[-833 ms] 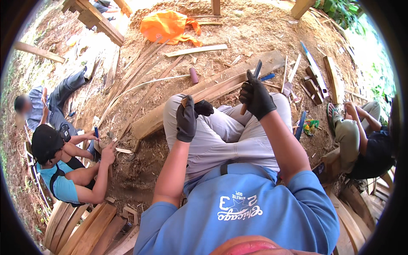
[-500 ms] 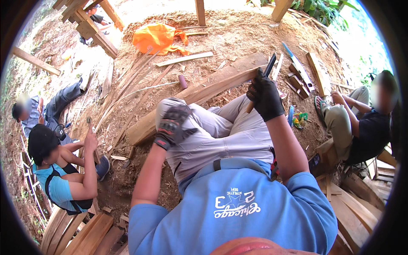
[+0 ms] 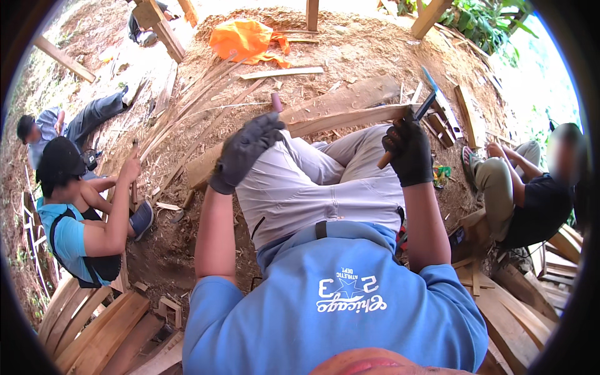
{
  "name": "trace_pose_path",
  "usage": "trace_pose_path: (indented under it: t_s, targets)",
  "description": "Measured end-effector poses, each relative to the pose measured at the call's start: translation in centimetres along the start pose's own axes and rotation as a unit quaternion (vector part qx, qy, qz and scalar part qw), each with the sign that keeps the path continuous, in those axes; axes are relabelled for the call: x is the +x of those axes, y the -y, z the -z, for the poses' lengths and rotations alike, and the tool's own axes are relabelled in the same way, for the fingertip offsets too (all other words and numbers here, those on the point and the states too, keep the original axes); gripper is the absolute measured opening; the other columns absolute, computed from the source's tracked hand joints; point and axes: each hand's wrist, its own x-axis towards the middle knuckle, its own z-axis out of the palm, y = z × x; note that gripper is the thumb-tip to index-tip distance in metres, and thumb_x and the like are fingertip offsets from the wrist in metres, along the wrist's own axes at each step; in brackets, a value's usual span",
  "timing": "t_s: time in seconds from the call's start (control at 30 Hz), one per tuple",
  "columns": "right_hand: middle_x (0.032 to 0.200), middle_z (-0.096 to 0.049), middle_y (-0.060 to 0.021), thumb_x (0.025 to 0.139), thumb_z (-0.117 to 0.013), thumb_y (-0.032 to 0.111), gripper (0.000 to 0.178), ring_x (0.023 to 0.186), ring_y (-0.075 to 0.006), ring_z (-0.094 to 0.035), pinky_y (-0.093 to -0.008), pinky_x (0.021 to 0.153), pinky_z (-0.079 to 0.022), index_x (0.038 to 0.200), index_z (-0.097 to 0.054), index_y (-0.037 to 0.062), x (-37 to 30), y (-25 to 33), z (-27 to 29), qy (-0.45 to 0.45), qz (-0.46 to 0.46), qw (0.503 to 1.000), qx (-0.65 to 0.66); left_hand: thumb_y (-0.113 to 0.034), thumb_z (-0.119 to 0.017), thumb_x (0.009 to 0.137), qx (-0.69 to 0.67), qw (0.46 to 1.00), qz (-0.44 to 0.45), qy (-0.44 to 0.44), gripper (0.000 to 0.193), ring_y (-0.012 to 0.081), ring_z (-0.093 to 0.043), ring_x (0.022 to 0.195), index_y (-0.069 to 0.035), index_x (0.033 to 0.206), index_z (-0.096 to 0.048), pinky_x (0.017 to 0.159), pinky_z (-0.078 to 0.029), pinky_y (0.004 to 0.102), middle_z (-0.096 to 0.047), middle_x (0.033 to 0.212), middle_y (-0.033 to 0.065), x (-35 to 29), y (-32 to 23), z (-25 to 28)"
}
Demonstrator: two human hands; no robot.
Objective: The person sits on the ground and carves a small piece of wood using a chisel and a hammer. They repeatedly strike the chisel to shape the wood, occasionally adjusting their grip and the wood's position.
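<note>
Right hand [image 3: 406,153], in a dark glove: fingers clamped around a chisel-like tool [image 3: 427,104], just on the near side of the right end of the thick wooden beam [image 3: 353,97]. The dark blade points up and away; the butt of the wooden handle [image 3: 385,160] shows below the fist. The tool looks stiff and fairly light, with a smooth handle that probably grips well through the glove; the handle is the place to take hold, since the blade is likely edged. Left hand [image 3: 247,153], likewise gloved: fingers apart from the palm, no object seen in it, overlapping the beam's left part in this view. Pale trousers [image 3: 312,184], legs crossed, on the beam's near side. Beyond the beam: 1 purplish cylinder [image 3: 276,102], just beside it, and 1 orange bag [image 3: 247,40], farther off. Right of the beam: 1 long blue-and-white tool [image 3: 442,103] and 1 seated co-worker [image 3: 528,209]. Left of it: 1 co-worker in light blue [image 3: 78,234].
</note>
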Motion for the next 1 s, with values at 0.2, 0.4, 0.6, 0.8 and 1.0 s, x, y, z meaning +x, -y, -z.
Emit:
trace_pose_path:
  t_s: [0.2, 0.4, 0.6, 0.8, 1.0]
  targets:
    - [0.086, -0.045, 0.0031, 0.11, -0.043, 0.019, 0.025, 0.073, -0.0093, -0.049, -0.0238, 0.062, -0.044, 0.134, -0.051, 0.0167, -0.9, -0.1, -2.7, -0.067, 0.01, 0.996, -0.052, -0.008, -0.056, 0.106, -0.006, 0.997, 0.071, -0.018, 0.035, 0.0191, -0.074, 0.1, 0.003, 0.139, -0.062, 0.092, -0.06, 0.0327, -0.075, 0.111, 0.0128, 0.3, -1.8, -4.0]
    - [0.085, -0.044, 0.0039, 0.111, -0.042, 0.018, 0.025, 0.073, -0.0087, -0.049, -0.0236, 0.062, -0.044, 0.134, -0.05, 0.0147, -0.5, -0.7, -2.4, -0.08, 0.01, 0.993, -0.084, -0.011, -0.054, 0.108, -0.061, 0.995, 0.043, -0.071, 0.035, 0.0198, -0.075, 0.097, 0.003, 0.139, -0.061, 0.091, -0.062, 0.0358, -0.076, 0.107, 0.0139, 0.9, -0.5, -4.5]
    - [0.087, -0.05, 0.0043, 0.112, -0.046, 0.025, 0.017, 0.071, -0.0089, -0.052, -0.0251, 0.06, -0.046, 0.124, -0.054, 0.0173, -0.4, -1.3, -2.4, -0.158, -0.01, 0.986, -0.052, -0.018, -0.057, 0.109, -0.026, 0.994, 0.036, -0.1, 0.033, 0.0206, -0.076, 0.094, 0.004, 0.132, -0.065, 0.09, -0.062, 0.035, -0.076, 0.106, 0.0139, 1.7, 1.0, -5.0]
    - [0.064, -0.04, 0.0064, 0.11, -0.057, 0.032, 0.025, 0.051, -0.008, -0.038, -0.0263, 0.047, -0.035, 0.089, -0.053, 0.0183, 1.1, -2.2, -3.3, -0.187, -0.044, 0.978, -0.078, -0.02, -0.062, 0.107, -0.075, 0.973, 0.106, -0.188, 0.028, 0.0182, -0.075, 0.084, 0.003, 0.122, -0.068, 0.08, -0.061, 0.03, -0.076, 0.097, 0.0119, 2.1, 2.3, -4.1]
    - [0.059, -0.033, 0.0075, 0.112, -0.051, 0.032, 0.032, 0.046, -0.0056, -0.03, -0.0262, 0.044, -0.027, 0.083, -0.048, 0.0167, 2.0, -2.0, -3.2, -0.231, 0.017, 0.946, -0.225, -0.024, -0.06, 0.108, -0.004, 0.967, 0.122, -0.224, 0.029, 0.0144, -0.073, 0.078, 0.002, 0.116, -0.07, 0.075, -0.059, 0.0272, -0.076, 0.09, 0.0091, 3.4, 4.2, -2.9]
